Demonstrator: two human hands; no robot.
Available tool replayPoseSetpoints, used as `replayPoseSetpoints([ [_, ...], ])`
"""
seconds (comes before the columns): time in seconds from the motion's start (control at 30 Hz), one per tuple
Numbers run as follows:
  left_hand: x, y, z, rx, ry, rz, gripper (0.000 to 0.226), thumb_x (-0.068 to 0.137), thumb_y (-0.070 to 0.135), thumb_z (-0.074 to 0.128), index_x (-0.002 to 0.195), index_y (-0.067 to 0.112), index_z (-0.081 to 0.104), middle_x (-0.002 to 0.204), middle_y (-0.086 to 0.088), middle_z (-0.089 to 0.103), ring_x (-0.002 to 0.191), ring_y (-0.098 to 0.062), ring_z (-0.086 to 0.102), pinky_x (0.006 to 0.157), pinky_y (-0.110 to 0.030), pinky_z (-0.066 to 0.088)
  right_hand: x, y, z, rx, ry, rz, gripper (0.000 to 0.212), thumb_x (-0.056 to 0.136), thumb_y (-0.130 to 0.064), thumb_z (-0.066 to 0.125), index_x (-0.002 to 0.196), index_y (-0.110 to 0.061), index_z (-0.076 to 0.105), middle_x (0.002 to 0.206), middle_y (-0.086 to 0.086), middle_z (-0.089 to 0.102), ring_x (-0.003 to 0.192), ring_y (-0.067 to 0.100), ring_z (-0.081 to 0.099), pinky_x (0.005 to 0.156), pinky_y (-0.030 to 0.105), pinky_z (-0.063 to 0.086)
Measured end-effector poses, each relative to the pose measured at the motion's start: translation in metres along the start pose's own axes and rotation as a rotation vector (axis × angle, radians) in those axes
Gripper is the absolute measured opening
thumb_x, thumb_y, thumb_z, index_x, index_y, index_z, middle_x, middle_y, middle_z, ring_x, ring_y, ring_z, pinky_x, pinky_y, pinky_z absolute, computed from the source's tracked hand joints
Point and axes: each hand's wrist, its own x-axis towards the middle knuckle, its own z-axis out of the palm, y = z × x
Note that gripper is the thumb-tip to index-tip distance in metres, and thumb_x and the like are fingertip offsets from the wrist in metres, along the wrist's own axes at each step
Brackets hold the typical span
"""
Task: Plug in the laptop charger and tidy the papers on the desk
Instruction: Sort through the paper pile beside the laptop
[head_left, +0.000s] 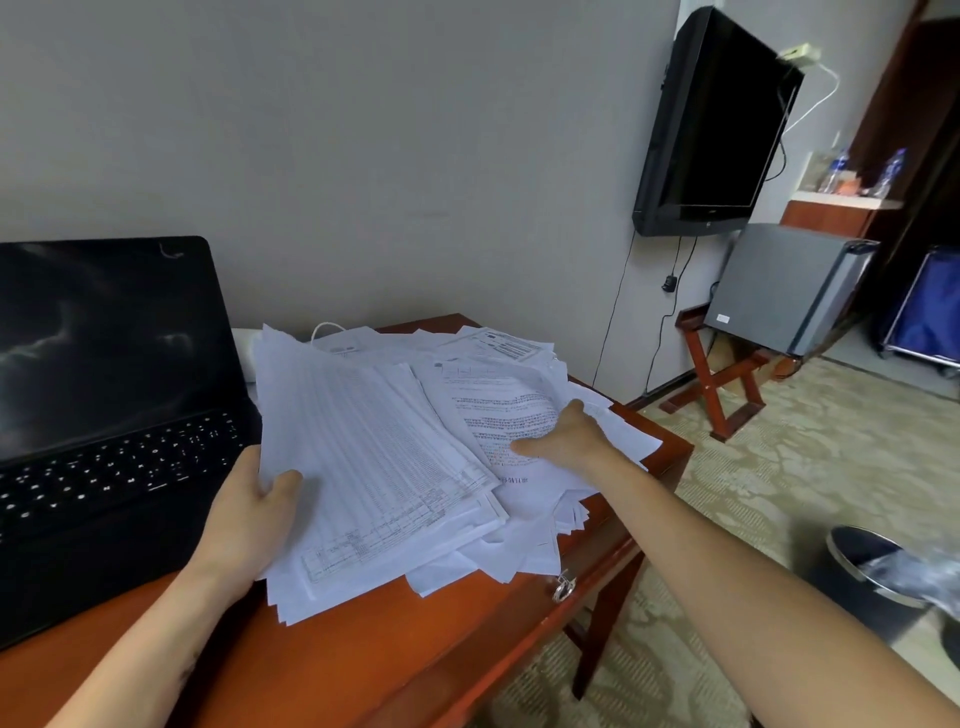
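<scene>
White printed papers (374, 452) are gripped at nine o'clock by the left hand (249, 514); the right hand (569, 436), at three o'clock, cannot be judged.

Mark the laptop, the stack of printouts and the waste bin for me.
laptop (104, 338), head view, on its dark screen.
stack of printouts (374, 457), head view, middle of the top sheet.
waste bin (852, 597), head view, on its dark outer wall.
</scene>
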Motion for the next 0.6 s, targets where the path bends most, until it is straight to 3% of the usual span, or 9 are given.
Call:
replayPoseSetpoints([
  [0.07,0.000,0.000,-0.001,-0.002,-0.003,-0.011,0.021,0.105,0.016,0.052,0.126,0.018,0.056,0.111,-0.001,0.067,0.098,-0.021,0.068,0.071,-0.035,0.052,0.005,0.006,0.002,0.344,0.002,0.078,0.101,0.066,-0.032,0.095,0.140,-0.004,0.032,0.141,0.014,0.051,0.126,0.032,0.055,0.101,0.045,0.052],
  [0.17,0.002,0.000,-0.002,0.006,-0.003,-0.020,0.021,0.104,0.018,0.054,0.125,0.017,0.056,0.112,-0.002,0.068,0.099,-0.023,0.069,0.074,-0.039,0.055,0.005,0.011,-0.008,0.673,-0.041,0.168,0.057,0.075,-0.017,0.090,0.113,-0.007,0.049,0.118,0.013,0.064,0.106,0.031,0.065,0.086,0.044,0.058],
  [0.23,0.003,-0.001,-0.002,0.018,-0.001,-0.026,0.020,0.103,0.019,0.055,0.123,0.016,0.056,0.112,-0.004,0.069,0.099,-0.025,0.069,0.079,-0.044,0.058,0.003,0.014,-0.017,0.715,-0.169,0.165,0.034,0.082,-0.013,0.084,0.110,-0.005,0.066,0.115,0.010,0.072,0.106,0.028,0.068,0.089,0.040,0.057],
  [0.3,0.003,-0.001,-0.003,0.040,-0.008,-0.025,0.021,0.102,0.021,0.056,0.122,0.015,0.056,0.112,-0.004,0.069,0.099,-0.026,0.070,0.085,-0.049,0.059,0.001,0.017,-0.021,0.747,-0.244,0.147,0.032,0.085,-0.009,0.080,0.116,-0.008,0.072,0.116,0.007,0.074,0.106,0.026,0.070,0.087,0.037,0.058],
  [0.43,0.001,0.001,-0.002,0.060,-0.019,0.006,0.031,0.101,0.027,0.066,0.127,0.015,0.056,0.114,0.000,0.070,0.100,-0.022,0.070,0.085,-0.043,0.058,0.000,0.019,-0.023,0.694,-0.163,0.154,0.032,0.082,0.000,0.080,0.113,-0.003,0.072,0.115,0.015,0.073,0.104,0.033,0.071,0.095,0.049,0.056],
  [0.53,0.000,0.001,-0.001,0.061,-0.009,0.011,0.033,0.103,0.021,0.064,0.133,0.016,0.052,0.116,0.001,0.068,0.102,-0.020,0.068,0.082,-0.038,0.055,-0.001,0.021,-0.026,0.652,-0.078,0.141,0.017,0.082,0.002,0.080,0.093,-0.007,0.070,0.102,0.013,0.073,0.094,0.032,0.071,0.079,0.043,0.059],
  [0.6,0.000,0.000,-0.001,0.067,-0.010,0.007,0.032,0.104,0.021,0.062,0.134,0.017,0.052,0.117,0.001,0.067,0.103,-0.020,0.067,0.085,-0.040,0.055,-0.001,0.021,-0.028,0.616,-0.010,0.099,0.020,0.083,0.001,0.079,0.084,-0.010,0.062,0.091,0.008,0.069,0.083,0.026,0.067,0.070,0.035,0.056],
])
